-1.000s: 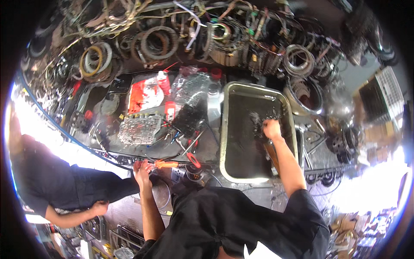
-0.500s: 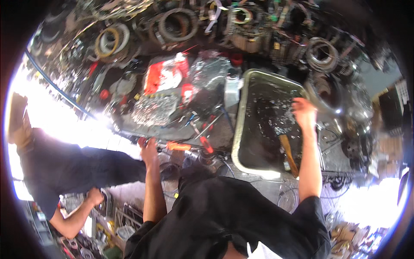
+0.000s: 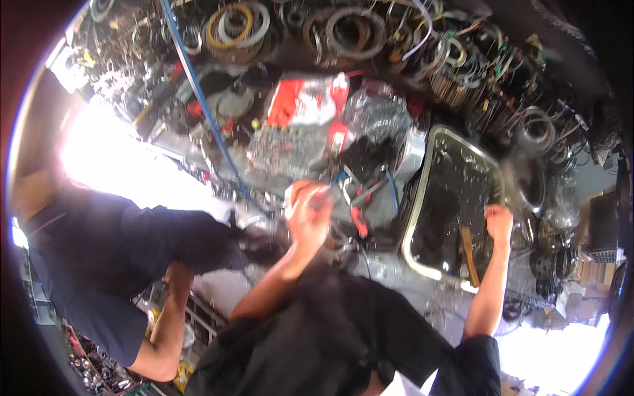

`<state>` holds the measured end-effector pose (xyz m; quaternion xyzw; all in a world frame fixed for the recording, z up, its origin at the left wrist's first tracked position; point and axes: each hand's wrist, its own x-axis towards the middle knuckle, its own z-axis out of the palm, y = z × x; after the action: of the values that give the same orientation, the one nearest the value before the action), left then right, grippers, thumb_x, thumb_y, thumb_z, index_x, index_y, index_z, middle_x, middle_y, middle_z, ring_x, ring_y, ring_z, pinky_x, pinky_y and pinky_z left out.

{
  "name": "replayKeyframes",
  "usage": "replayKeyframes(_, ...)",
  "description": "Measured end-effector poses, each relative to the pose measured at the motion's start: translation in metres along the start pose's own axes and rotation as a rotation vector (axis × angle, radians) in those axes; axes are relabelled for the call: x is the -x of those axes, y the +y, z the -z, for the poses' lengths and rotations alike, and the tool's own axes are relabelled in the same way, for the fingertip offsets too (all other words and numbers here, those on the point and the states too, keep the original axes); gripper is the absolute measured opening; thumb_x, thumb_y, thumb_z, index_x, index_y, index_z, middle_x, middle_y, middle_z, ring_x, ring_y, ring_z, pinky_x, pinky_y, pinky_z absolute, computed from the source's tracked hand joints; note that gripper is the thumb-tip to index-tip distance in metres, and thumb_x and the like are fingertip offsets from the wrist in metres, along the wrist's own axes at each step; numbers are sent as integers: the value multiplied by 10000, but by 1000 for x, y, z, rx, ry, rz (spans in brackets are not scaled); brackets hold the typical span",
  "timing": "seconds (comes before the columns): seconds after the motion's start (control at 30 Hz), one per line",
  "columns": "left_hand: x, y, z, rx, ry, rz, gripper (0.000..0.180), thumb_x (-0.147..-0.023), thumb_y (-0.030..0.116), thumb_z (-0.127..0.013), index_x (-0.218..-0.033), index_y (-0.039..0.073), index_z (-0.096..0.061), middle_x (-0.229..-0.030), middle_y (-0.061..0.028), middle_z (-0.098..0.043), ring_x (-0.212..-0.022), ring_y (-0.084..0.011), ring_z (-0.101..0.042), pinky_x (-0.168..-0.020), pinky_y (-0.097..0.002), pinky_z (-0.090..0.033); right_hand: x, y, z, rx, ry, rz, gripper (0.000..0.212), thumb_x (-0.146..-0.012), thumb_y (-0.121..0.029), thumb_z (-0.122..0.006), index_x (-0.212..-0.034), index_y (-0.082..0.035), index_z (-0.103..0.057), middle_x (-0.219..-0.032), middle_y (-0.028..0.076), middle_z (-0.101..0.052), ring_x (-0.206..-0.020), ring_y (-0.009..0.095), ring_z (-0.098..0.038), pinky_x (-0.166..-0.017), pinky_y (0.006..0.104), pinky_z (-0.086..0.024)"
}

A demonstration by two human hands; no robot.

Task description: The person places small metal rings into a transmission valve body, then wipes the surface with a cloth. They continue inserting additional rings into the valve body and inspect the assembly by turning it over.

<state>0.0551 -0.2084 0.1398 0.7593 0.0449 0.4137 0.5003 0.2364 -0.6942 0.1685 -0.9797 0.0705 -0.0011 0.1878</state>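
My left hand (image 3: 309, 208) is raised over the near edge of the bench, its fingers curled and smeared by motion. What it holds cannot be made out. A blue hose (image 3: 201, 99) comes down from above and ends near that hand. To the right, my right hand (image 3: 498, 221) is closed at the right rim of a pale-edged tub (image 3: 417, 228) of dark liquid. Whether its fingers hold the rim or something small is hidden. A wooden handle (image 3: 469, 254) leans on the tub's near right corner, beside that hand. Red-handled pliers (image 3: 358, 221) lie between my hands.
A red and white plastic bag (image 3: 300, 100) and a ribbed metal plate (image 3: 284, 150) lie on the bench, with a silver bottle (image 3: 413, 148) beside the tub. Ring parts (image 3: 356, 33) crowd the back. At left stands another person (image 3: 99, 264) in dark clothes.
My left hand has risen to the right; the orange-handled tool beside it no longer shows. My right hand has moved from over the liquid to the rim, fingers closing. The blue hose has swung right.
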Motion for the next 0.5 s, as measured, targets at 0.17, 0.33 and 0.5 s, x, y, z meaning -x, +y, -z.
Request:
replayKeyframes(0.17, 3, 3, -44, 671, -575, 709, 296, -1022, 73, -699, -1310, 10, -676, -1148, -82, -729, -1003, -174, -727, -863, -318, -577, 108, -160, -19, -489, -51, 167, 200, -879, -52, -802, -1078, -39, -810, -1024, 124, -805, -907, 167, -762, -807, 307, -590)
replayKeyframes(0.33, 9, -23, -5, 988, -540, 1091, 315, -1111, 251, -580, -1321, 31, -665, -1171, -65, -716, -1031, -179, -698, -867, -326, -550, 192, -305, -112, -445, 93, 687, 185, -849, -15, -749, -1031, -14, -778, -953, 151, -753, -864, 330, -713, -797, 414, -579)
replayKeyframes(0.5, 22, -73, 82, 1060, -371, 1218, 270, -1100, 209, -575, -1255, 21, -693, -1146, -66, -723, -1057, -187, -688, -929, -360, -537, 242, -363, -197, -442, 118, 726, 222, -800, -19, -770, -1022, -35, -780, -986, 123, -722, -940, 329, -671, -811, 427, -566)
